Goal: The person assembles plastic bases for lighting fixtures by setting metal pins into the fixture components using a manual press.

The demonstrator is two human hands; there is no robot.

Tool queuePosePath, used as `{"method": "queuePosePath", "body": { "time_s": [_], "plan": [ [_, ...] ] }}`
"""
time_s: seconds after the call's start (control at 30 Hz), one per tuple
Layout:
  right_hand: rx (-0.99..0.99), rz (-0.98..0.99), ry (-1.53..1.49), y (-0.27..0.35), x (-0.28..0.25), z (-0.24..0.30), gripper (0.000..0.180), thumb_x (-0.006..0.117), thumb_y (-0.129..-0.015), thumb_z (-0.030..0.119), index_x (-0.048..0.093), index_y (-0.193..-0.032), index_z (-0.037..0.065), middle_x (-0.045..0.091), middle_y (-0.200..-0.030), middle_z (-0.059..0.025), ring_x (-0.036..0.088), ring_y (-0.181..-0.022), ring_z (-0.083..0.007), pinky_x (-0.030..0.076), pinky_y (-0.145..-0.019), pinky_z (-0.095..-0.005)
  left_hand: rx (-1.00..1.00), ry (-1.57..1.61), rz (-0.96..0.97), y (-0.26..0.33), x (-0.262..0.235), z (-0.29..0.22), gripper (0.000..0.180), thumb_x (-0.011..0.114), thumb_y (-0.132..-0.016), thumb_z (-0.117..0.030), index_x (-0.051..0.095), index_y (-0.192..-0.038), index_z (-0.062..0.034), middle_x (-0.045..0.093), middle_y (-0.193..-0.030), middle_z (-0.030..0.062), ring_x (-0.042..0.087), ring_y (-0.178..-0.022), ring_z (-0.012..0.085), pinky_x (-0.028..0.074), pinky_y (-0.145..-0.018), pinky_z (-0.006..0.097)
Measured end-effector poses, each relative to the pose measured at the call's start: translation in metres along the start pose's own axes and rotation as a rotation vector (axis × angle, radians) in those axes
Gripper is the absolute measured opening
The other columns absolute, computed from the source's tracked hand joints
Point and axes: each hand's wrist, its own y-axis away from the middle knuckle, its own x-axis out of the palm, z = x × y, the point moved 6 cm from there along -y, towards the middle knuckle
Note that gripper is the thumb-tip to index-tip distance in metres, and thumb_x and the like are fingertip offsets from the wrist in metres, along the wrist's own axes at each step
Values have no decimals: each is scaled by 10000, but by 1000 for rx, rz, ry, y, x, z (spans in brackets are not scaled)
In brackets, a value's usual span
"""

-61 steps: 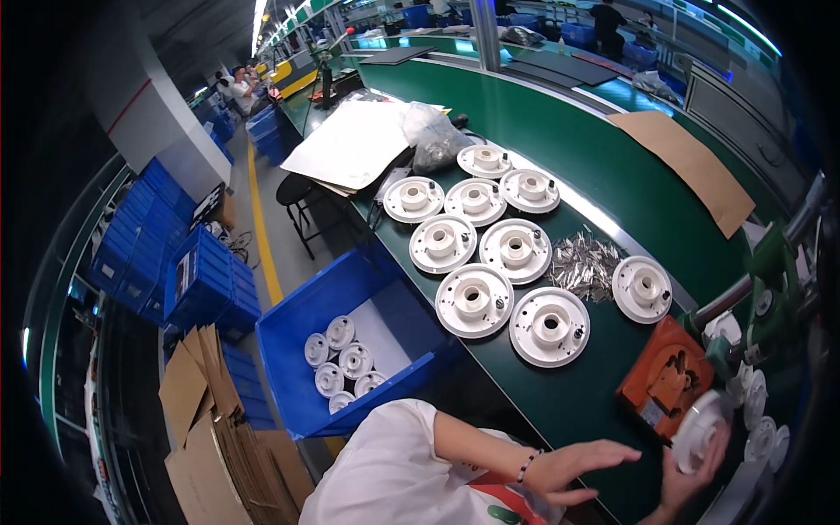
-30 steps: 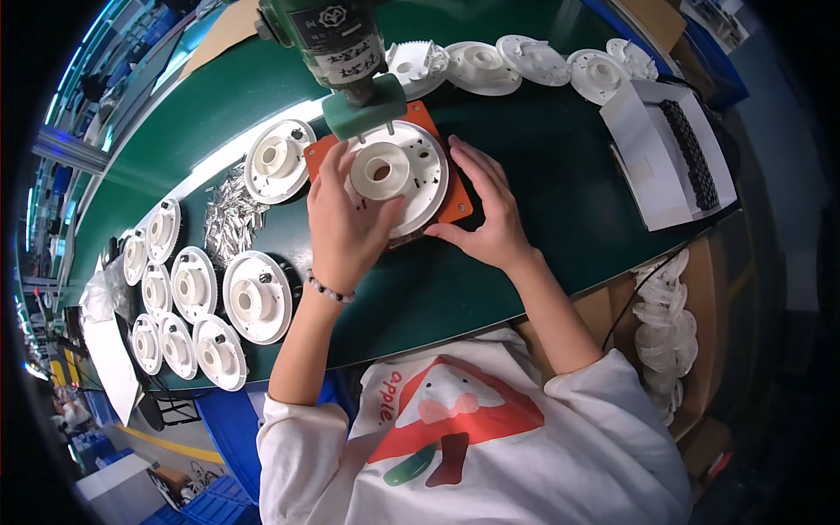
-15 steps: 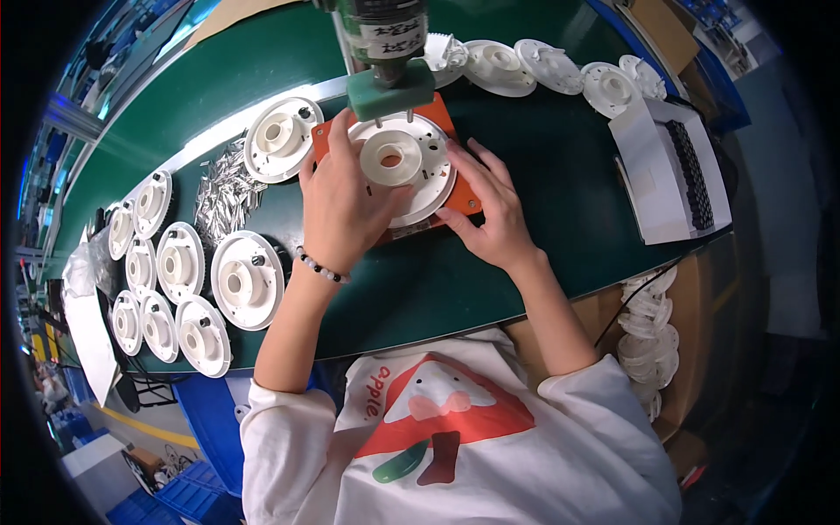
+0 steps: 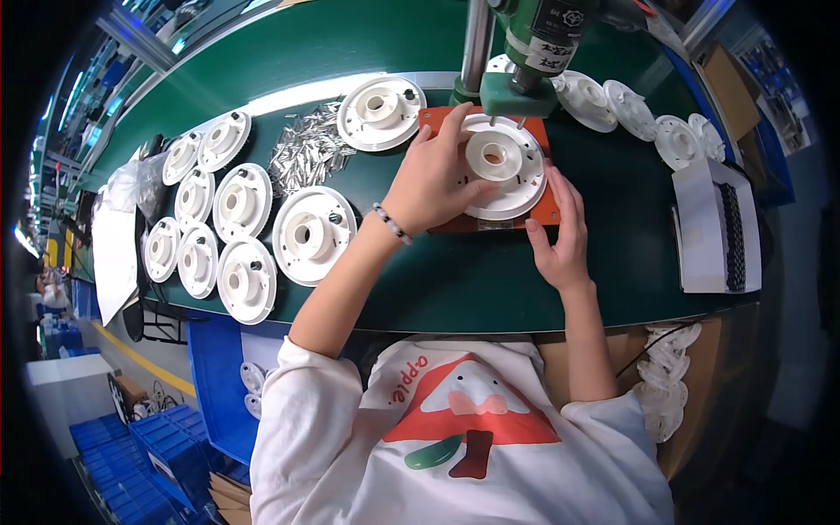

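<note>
A white plastic disc with a raised round hub [image 4: 525,194] lies on an orange fixture plate [image 4: 437,118]. My left hand [image 4: 435,179] curls round the disc's left side, thumb by the hub and fingers at the far rim. My right hand [image 4: 564,234] rests at the right rim with fingers stretched and thumb apart, touching the edge without wrapping it. Just above the disc's far side hangs a green press head [image 4: 518,94] with thin pins pointing down. My left palm hides part of the disc's left edge.
Several similar white discs [image 4: 317,236] stand on the green table at left, beside a pile of small silver metal pieces [image 4: 311,149]. More white parts [image 4: 588,101] line the back right. A white box [image 4: 713,232] with black parts stands right, and a blue bin [image 4: 219,385] sits below left.
The head view has shifted, so the whole scene sits further right. The right hand's fingers have slid from over the disc's face to its rim; the left hand keeps its hold.
</note>
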Motion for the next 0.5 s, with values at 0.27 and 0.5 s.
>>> {"method": "queuePosePath", "body": {
  "time_s": [0.27, 0.5],
  "plan": [
    [-57, -315, -88, 10, -23, -6, 522, 537, -835, 235, 364, -1245, -38, 428, -1240, -218, 410, -1145, -361, 328, -967, -422, -16, -511, -172, 26, -98, 112, 215, 649, -627, -24, 556, -820, -21, 577, -847, 166, 541, -811, 365, 440, -727, 421],
    [-48, -293, -110, 19, -38, 11, 479, 551, -805, 95, 389, -1244, -1, 379, -1304, -179, 394, -1170, -345, 324, -976, -406, -139, -834, 53, 32, -95, 146, 210, 693, -621, -129, 509, -698, -64, 503, -811, 141, 511, -802, 332, 392, -736, 450]
  ]
}}
